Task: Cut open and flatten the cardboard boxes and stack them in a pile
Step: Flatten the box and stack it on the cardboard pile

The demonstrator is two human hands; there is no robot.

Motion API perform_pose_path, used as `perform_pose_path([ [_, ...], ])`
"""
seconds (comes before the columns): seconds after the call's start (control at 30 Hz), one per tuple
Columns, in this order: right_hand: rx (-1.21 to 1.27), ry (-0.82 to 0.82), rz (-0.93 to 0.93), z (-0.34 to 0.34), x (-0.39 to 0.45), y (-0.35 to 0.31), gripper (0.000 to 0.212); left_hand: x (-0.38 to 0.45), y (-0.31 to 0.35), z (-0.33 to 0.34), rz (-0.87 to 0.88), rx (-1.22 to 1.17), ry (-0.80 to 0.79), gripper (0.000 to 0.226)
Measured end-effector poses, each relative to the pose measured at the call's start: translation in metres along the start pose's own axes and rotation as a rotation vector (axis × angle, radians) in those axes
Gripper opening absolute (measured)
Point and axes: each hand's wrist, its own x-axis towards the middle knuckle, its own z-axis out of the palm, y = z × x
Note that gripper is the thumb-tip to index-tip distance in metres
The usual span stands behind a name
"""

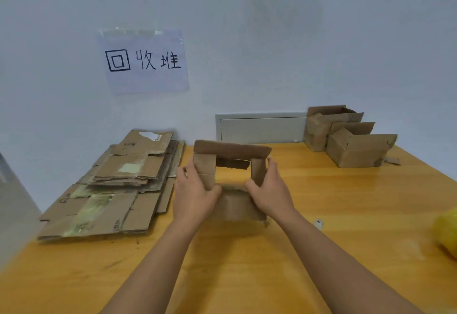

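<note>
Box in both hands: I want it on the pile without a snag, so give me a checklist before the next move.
1. Left hand grips the box: ok.
2. Right hand grips it: ok.
3. Box cut open, table visible through it: ok.
4. Box flat: not ok, its walls stand up.
5. Pile top free to take it: ok.
6. Path left to the pile free: ok.
</note>
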Motion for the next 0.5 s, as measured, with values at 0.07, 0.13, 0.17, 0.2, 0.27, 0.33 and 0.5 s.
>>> perform_pose_path([
  [0.07,0.128,-0.021,0.027,0.002,-0.002,0.004,0.069,-0.001,-0.007,0.000,0.050,-0.043,-0.026,0.096],
  [0.13,0.262,-0.057,0.089,0.003,-0.004,0.011,0.057,-0.003,-0.016,-0.001,0.087,-0.077,-0.080,0.095],
  [0.17,0.352,-0.072,0.132,0.004,-0.004,0.016,0.054,-0.006,-0.022,-0.001,0.110,-0.093,-0.104,0.093],
  [0.2,0.440,-0.078,0.172,0.004,-0.004,0.021,0.053,-0.008,-0.028,-0.002,0.138,-0.098,-0.126,0.091],
  [0.27,0.578,-0.072,0.221,0.005,-0.004,0.033,0.055,-0.014,-0.041,-0.001,0.190,-0.074,-0.179,0.086],
  [0.33,0.754,-0.067,0.263,0.005,-0.005,0.043,0.054,-0.019,-0.053,0.001,0.225,-0.034,-0.246,0.080],
  [0.5,1.101,-0.087,0.444,-0.006,-0.005,0.057,0.038,-0.027,-0.068,0.006,0.210,0.097,-0.515,0.063],
])
